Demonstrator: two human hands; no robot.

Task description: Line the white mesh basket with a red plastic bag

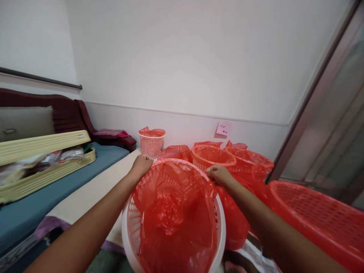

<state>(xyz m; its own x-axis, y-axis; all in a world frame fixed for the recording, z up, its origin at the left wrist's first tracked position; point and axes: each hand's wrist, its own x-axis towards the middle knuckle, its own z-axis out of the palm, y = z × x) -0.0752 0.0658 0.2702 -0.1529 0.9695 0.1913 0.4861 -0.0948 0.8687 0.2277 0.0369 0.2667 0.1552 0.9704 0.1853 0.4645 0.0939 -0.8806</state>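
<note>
Liner under inspection: red plastic bag [173,216] sits inside white lattice basket [218,231] directly in front of me, its mouth draped over the far rim. My left hand [141,165] is closed on the bag's edge at the far-left rim; my right hand [218,174] pinches the edge at the far-right rim. I judge the film thin, limp, slick and easily torn, nearly weightless; the hem at the rim is the sound place to hold. More lined baskets, such as the orange basket [213,156], stand beyond.
</note>
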